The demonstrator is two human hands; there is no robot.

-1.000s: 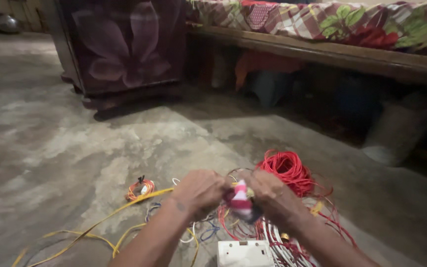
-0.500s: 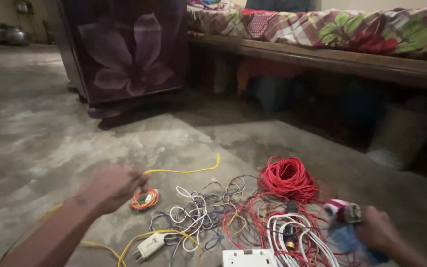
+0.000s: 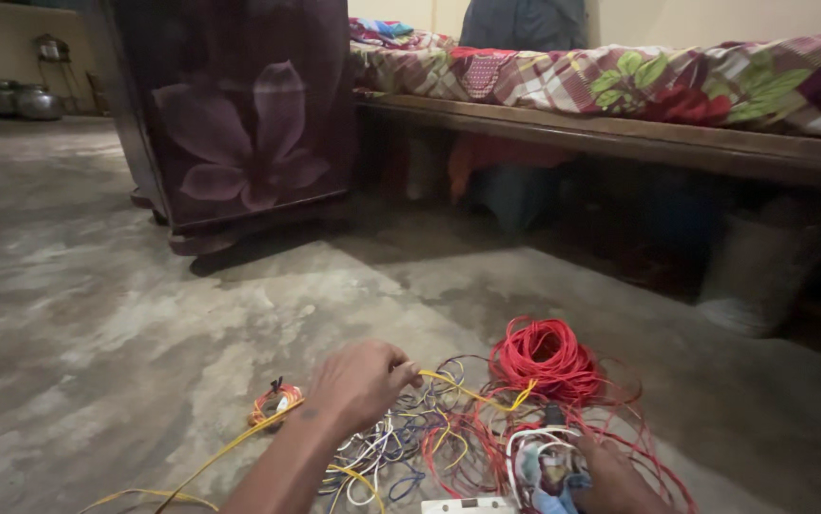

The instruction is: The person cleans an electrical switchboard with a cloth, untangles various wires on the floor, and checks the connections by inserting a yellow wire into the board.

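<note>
**Hands at a tangle of wires on a concrete floor**

A bare, mottled concrete floor (image 3: 97, 324) fills most of the view, dim and grey. At the back stands a dark cabinet (image 3: 239, 114) with a large flower printed on its front, and to its right a low wooden bed frame (image 3: 620, 143) runs across the room under a patterned cover of checks and leaves. Metal pots (image 3: 20, 100) sit far off in the left corner.

Low in the picture lies a loose tangle of wires (image 3: 410, 438) in white, blue, yellow and red, spread over the floor. Just behind it rests a tight coil of red wire (image 3: 544, 357). To the left of the tangle, a small orange coil (image 3: 275, 405) lies by itself.

The left hand (image 3: 358, 381) reaches in from the bottom edge, its fingers curled and pinched on a yellow wire (image 3: 472, 390), which runs from the fingertips to the right toward the red coil. Another length of yellow wire trails away from under the forearm to the lower left.

The right hand (image 3: 610, 476) sits at the bottom edge, partly cut off, fingers closed around a small bundle of cloth and white wire (image 3: 539, 466). Just below the bundle, a white box (image 3: 468, 505) shows at the frame's edge.
</note>
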